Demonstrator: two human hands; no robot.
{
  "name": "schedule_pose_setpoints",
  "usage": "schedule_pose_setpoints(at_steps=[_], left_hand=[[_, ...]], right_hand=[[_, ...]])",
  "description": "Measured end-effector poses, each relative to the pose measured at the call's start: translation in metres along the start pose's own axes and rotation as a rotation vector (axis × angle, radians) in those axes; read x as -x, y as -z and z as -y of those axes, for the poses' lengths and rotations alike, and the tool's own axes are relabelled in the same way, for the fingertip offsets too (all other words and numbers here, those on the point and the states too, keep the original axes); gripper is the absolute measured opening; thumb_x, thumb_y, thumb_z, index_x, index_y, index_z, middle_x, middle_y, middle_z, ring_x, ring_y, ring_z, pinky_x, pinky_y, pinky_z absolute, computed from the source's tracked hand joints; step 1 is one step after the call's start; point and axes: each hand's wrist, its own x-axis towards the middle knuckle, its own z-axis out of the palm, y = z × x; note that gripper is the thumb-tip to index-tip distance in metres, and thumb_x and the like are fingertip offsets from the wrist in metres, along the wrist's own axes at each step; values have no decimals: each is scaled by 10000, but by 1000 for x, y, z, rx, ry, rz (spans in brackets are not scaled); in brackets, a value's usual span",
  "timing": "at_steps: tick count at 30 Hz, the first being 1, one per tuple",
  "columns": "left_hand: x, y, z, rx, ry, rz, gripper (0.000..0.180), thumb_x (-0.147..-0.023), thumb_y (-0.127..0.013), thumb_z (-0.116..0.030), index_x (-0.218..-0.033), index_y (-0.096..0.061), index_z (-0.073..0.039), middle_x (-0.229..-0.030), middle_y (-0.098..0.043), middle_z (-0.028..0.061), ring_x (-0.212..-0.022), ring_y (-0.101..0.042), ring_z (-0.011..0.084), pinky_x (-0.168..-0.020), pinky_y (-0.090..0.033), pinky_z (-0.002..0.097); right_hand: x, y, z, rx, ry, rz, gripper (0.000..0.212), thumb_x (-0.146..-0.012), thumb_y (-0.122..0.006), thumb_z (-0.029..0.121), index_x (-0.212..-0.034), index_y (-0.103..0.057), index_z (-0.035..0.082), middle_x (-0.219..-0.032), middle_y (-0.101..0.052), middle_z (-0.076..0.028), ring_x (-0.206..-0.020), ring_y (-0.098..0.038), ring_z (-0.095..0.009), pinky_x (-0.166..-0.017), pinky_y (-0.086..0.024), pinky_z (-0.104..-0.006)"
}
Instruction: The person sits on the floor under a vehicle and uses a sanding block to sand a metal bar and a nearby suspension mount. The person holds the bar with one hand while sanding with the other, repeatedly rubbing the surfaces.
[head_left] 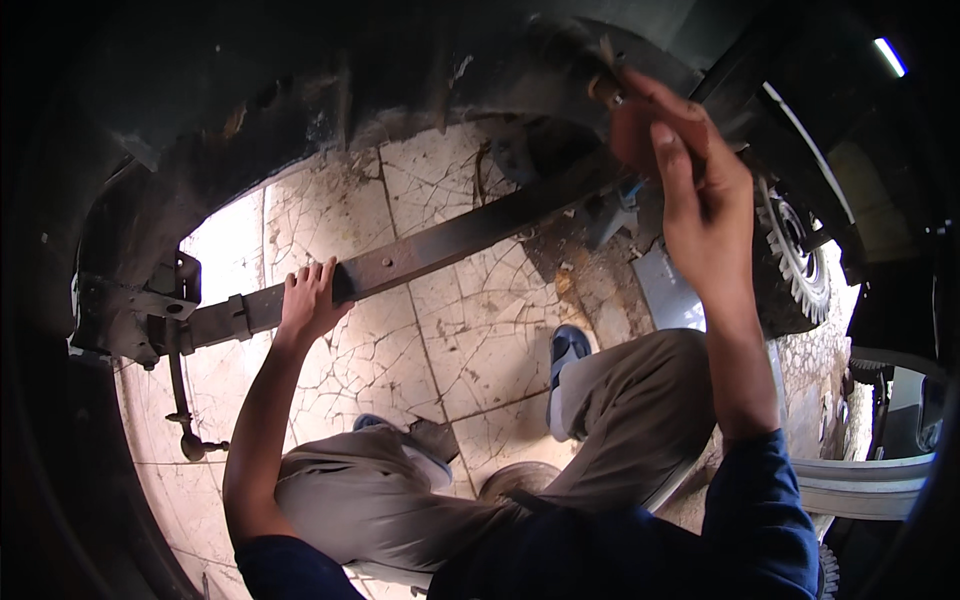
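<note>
A long dark leaf spring (430, 245) runs from the lower left up toward the upper right, under a dark vehicle frame (300, 130). My left hand (314, 303) grips it near its left end, fingers over the far edge and thumb along the near side. Higher up on the right, my right hand (700, 190) is raised against the frame's underside with its fingers curled. A blurred reddish-brown patch shows at its fingers; I cannot tell what it is. Just beyond the fingertips is a small brass-coloured fitting (605, 90).
At the left, a bracket (170, 300) meets the spring's end, and a thin rod (180, 400) hangs below it. A toothed wheel (800, 260) stands at the right, above a pale metal rim (860, 485). Cracked tiles (350, 370) cover the floor around my feet.
</note>
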Motion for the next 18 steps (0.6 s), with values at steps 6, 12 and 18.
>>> schedule_pose_setpoints(at_steps=[6,12,18], left_hand=[[-3,1,1,-3,11,17,865,-757,-749,-469,-1433,-380,-75,-1250,-544,139,-1168,-518,300,-987,-384,462],[-4,5,-3,-18,13,41,864,-759,-747,-472,-1432,-379,-73,-1246,-545,137,-1165,-517,297,-989,-383,459],[-4,10,-5,14,9,69,867,-770,-755,-430,-1439,-364,-41,-1282,-533,163,-1186,-513,319,-1006,-384,455]], right_hand=[[3,-4,-9,-70,-47,-6,404,-938,-399,-91,-1245,-629,33,-992,-612,-77,-870,-617,-123,-818,-501,-252],[4,0,-7,-55,-9,19,447,-906,-397,-120,-1255,-625,42,-1050,-615,-108,-869,-627,-147,-821,-488,-235],[5,0,-11,-110,-87,17,441,-908,-403,-120,-1261,-619,32,-1029,-625,-93,-860,-608,-102,-750,-441,-193]])
